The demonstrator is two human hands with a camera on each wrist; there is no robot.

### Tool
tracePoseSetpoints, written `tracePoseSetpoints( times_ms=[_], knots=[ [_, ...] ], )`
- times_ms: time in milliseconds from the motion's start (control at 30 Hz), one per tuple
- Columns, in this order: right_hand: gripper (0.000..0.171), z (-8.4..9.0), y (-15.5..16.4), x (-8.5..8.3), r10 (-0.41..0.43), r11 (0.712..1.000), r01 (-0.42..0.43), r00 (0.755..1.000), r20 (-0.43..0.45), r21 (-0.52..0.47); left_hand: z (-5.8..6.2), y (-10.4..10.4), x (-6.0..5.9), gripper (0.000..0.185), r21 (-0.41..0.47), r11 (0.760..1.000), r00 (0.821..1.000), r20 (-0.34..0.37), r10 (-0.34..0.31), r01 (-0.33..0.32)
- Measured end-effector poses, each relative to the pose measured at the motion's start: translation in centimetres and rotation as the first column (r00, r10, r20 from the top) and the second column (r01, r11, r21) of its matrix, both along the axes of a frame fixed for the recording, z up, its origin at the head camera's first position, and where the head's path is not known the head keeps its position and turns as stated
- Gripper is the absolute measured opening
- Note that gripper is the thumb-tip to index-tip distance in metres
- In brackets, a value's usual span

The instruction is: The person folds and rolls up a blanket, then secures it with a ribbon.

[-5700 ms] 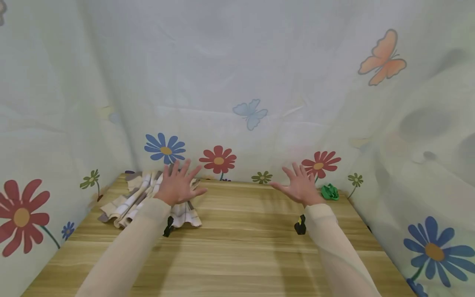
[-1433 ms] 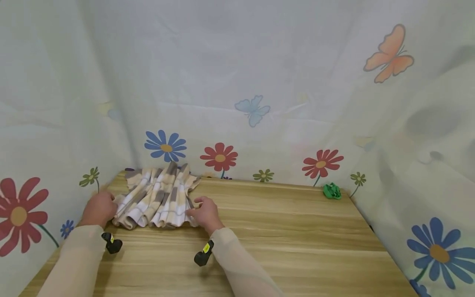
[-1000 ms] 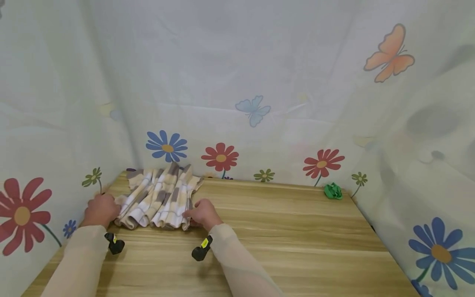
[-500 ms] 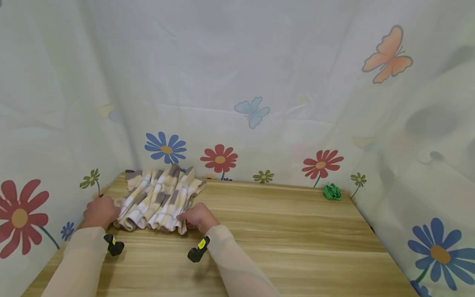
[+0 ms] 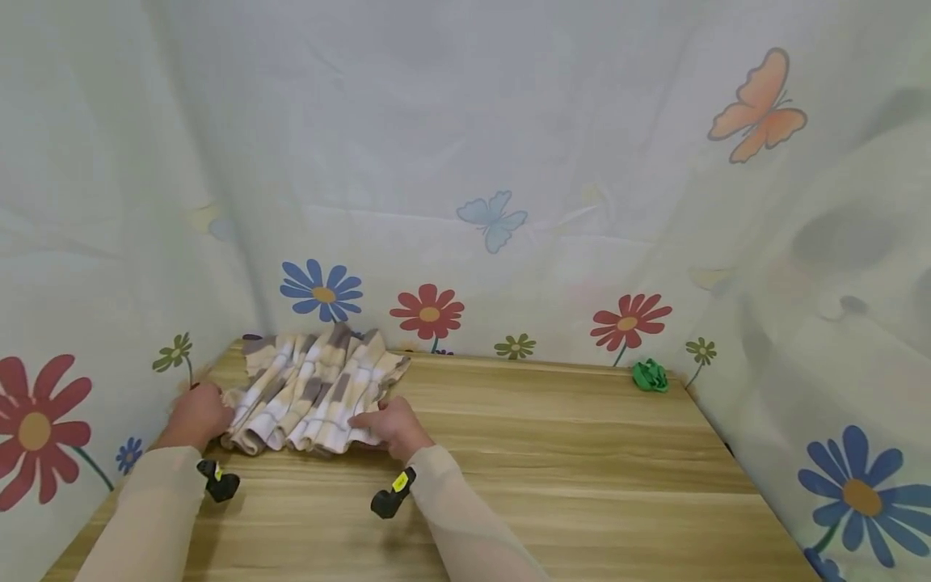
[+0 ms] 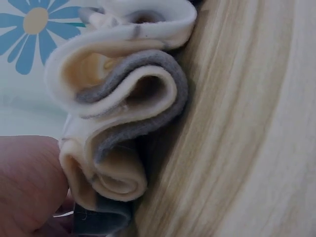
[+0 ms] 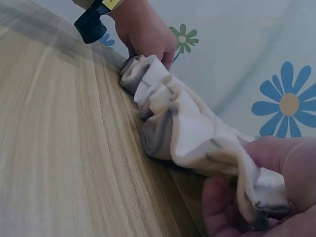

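Pleated checked cloth is being pinched at its near corners by left hand and right hand; step judged gathering; next, an even lift off the bench.

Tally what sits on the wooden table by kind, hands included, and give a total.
Checked cloth, bunched in folds: 1
Green crumpled item, too small to identify: 1
Hands gripping the cloth, left hand and right hand: 2
Total: 4
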State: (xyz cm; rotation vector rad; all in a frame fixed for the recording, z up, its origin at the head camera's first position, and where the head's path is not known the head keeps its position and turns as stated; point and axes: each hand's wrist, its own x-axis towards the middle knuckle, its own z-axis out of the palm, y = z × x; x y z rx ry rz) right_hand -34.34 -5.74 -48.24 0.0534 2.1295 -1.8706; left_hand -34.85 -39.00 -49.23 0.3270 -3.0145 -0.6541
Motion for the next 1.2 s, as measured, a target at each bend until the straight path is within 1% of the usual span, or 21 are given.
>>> tracePoseSetpoints(
  times_ms=[100,133,200,267,367,433,600,700,833,900,967,1067,1200],
  knots=[
    [0.050,-0.7,0.7,-0.3,0.007,0.997,-0.007,1.000,0.005,-0.082,0.1,-0.1,0.1,0.025,0.010,1.000,1.000,0.002,-0.005,0.005],
    [0.048,-0.9,1.0,-0.4,0.010,0.996,-0.010,1.000,0.003,-0.092,0.2,-0.1,0.2,0.025,0.016,1.000,1.000,0.003,-0.007,0.007],
    [0.038,-1.2,1.8,-0.4,0.002,0.996,-0.003,1.000,-0.008,-0.090,0.3,-0.1,0.3,0.029,0.037,0.999,1.000,0.005,0.002,-0.002],
    [0.034,-1.4,2.7,-0.3,-0.002,0.994,0.002,1.000,-0.005,-0.111,0.4,0.1,0.5,0.038,0.067,0.998,1.000,0.006,0.022,-0.023],
    [0.039,-1.6,4.2,0.0,-0.006,0.987,0.005,1.000,-0.002,-0.159,0.5,0.4,0.9,0.046,0.099,0.994,0.999,0.005,0.049,-0.049],
    [0.042,-1.7,5.3,0.2,0.003,0.978,0.000,1.000,0.013,-0.209,0.6,0.7,1.1,0.046,0.121,0.991,0.998,0.005,0.058,-0.058],
    [0.041,-1.8,8.0,0.6,0.006,0.962,0.003,0.999,0.033,-0.274,0.4,0.9,1.5,0.047,0.134,0.988,0.997,-0.012,0.078,-0.076],
    [0.042,-1.9,9.6,0.9,-0.007,0.959,0.017,0.999,0.036,-0.284,0.0,0.6,1.5,0.050,0.116,0.990,0.995,-0.054,0.086,-0.079],
    [0.042,-2.1,12.0,1.3,-0.035,0.970,0.042,0.999,0.034,-0.240,-0.7,-0.2,1.5,0.054,0.099,0.993,0.995,-0.072,0.073,-0.065],
    [0.042,-2.2,13.3,1.7,-0.041,0.978,0.045,0.999,0.024,-0.204,-0.9,-0.5,1.4,0.057,0.112,0.992,0.996,-0.054,0.072,-0.066],
    [0.042,-2.3,14.5,2.0,-0.046,0.985,0.047,0.999,0.012,-0.168,-0.9,-0.6,1.5,0.060,0.135,0.989,0.997,-0.032,0.073,-0.068],
    [0.043,-2.4,16.3,2.6,-0.045,0.991,0.044,0.999,-0.006,-0.123,-0.7,-0.5,1.8,0.062,0.172,0.982,0.996,-0.020,0.083,-0.079],
    [0.043,-2.6,18.6,3.4,-0.057,0.995,0.055,0.998,-0.017,-0.079,-0.5,-0.4,2.2,0.058,0.203,0.976,0.996,-0.018,0.089,-0.083]
  ],
)
